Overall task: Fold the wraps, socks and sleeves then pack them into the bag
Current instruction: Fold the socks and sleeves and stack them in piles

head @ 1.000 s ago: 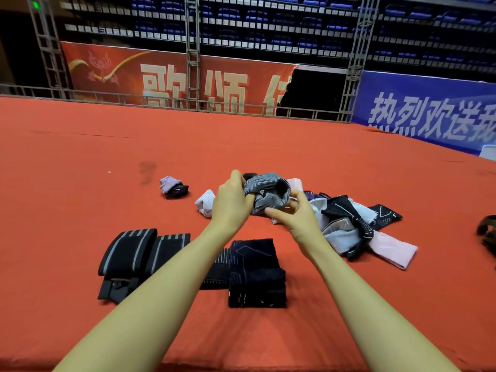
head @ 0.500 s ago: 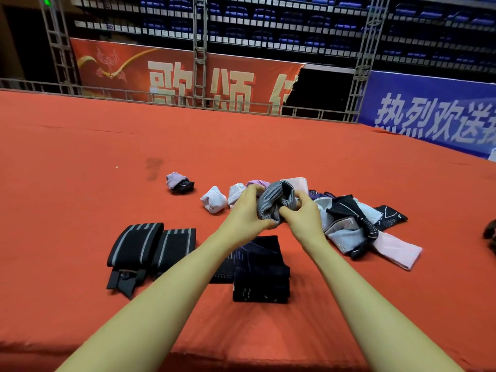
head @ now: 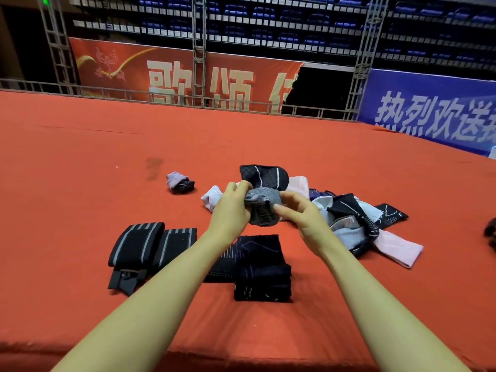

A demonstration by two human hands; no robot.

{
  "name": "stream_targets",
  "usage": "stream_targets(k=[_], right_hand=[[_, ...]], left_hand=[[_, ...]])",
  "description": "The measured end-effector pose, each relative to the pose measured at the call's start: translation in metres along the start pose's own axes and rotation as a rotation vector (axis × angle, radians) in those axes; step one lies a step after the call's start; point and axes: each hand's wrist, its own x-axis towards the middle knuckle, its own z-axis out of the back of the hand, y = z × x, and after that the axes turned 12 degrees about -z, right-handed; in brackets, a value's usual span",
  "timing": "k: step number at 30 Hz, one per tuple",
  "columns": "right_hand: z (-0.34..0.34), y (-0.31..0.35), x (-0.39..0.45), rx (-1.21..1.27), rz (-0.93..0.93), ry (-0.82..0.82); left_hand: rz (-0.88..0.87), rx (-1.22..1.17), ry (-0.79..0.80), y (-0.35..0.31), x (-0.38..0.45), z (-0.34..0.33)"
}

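Observation:
A grey-and-black striped sock is bunched above the red cloth, its black toe end sticking up. My left hand grips its left side. My right hand pinches its right side with thumb and fingers. Below my wrists lie folded black sleeves. Two folded black wraps with grey stripes lie to the left. A rolled lilac-and-black sock and a rolled white sock sit behind. A loose pile of black, white and pink socks and sleeves lies to the right. No bag is in view.
The red-covered surface stretches far back to a metal railing. Its front edge runs just below my forearms. A dark object pokes in at the right border. Banners and seating stand beyond.
The sock was a tight bundle between both hands; now its black end has popped up above them, and my right fingers have loosened into a pinch on its right side.

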Motion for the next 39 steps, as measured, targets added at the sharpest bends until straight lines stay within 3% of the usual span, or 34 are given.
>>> stream_targets(k=[2, 5, 9, 15, 18, 21, 24, 28, 30, 32, 35, 39], right_hand=[[-0.001, -0.001, 0.002, -0.064, 0.011, -0.02], [-0.003, 0.001, 0.002, -0.113, 0.051, -0.18], [0.0, -0.002, 0.003, -0.15, 0.058, -0.308], [-0.009, 0.0, 0.0, -0.308, 0.211, -0.433], [-0.009, -0.005, 0.001, -0.46, 0.291, -0.56], [-0.012, -0.009, 0.004, -0.458, 0.279, -0.63], [-0.015, -0.007, 0.006, -0.318, 0.185, -0.536], [-0.009, -0.009, 0.006, -0.029, 0.004, -0.216], [-0.009, -0.009, 0.004, -0.011, -0.061, -0.073], [-0.012, -0.009, 0.003, -0.073, -0.075, -0.062], [-0.014, -0.009, 0.006, -0.148, -0.045, -0.221], [-0.004, -0.015, 0.014, -0.185, -0.021, -0.457]], left_hand=[[0.0, 0.003, 0.023, -0.001, -0.001, 0.001], [-0.085, -0.002, 0.119, 0.0, -0.006, 0.004], [-0.116, -0.173, 0.26, -0.001, -0.011, 0.008], [-0.096, -0.152, 0.155, -0.005, -0.003, 0.008], [-0.109, 0.013, 0.157, -0.012, 0.001, 0.009], [-0.088, 0.197, 0.094, -0.016, 0.006, 0.006], [-0.035, 0.192, 0.07, -0.014, 0.008, 0.002], [0.025, 0.288, 0.076, -0.009, 0.013, 0.001], [0.037, 0.327, 0.066, -0.007, 0.016, 0.003], [0.01, 0.375, 0.052, -0.007, 0.014, 0.005], [-0.009, 0.226, 0.049, -0.002, 0.008, 0.003], [0.07, -0.42, 0.194, 0.006, -0.002, 0.004]])
